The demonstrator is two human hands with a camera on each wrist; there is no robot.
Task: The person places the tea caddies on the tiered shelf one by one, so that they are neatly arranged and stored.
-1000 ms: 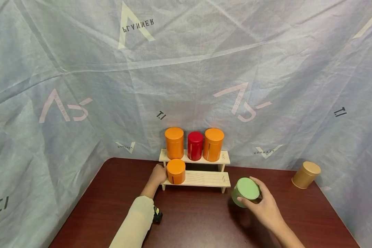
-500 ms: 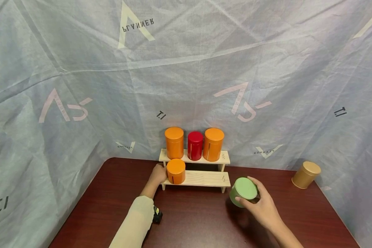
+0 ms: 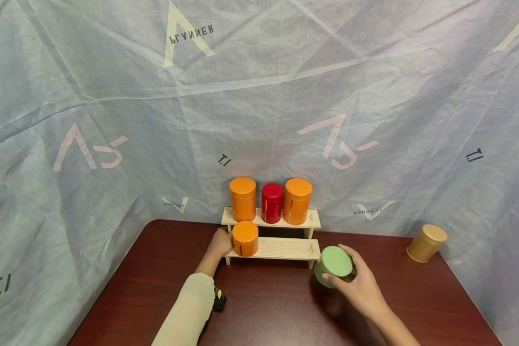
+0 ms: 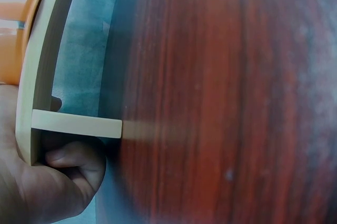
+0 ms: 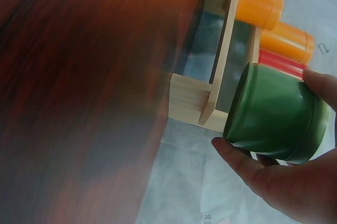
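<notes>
A green tin canister (image 3: 334, 265) is held in my right hand (image 3: 363, 286), thumb on its near side and fingers round its far side. It is tilted a little, just off the right end of a two-step wooden shelf (image 3: 285, 248). My left hand (image 3: 220, 243) grips the left end of the lower step. In the left wrist view, the fingers (image 4: 79, 163) curl beneath the board beside its leg. Close by the left hand, a short orange canister (image 3: 245, 239) stands on that lower step.
On the upper step stand a tall orange canister (image 3: 242, 199), a red canister (image 3: 271, 203) and another orange canister (image 3: 298, 202). A gold canister (image 3: 426, 243) stands at the table's back right. Grey cloth (image 3: 259, 96) hangs behind the dark red table (image 3: 268, 302).
My right hand has moved slightly left with the green canister, closer to the shelf's right end. The left hand stays at the shelf, and the other canisters have not moved.
</notes>
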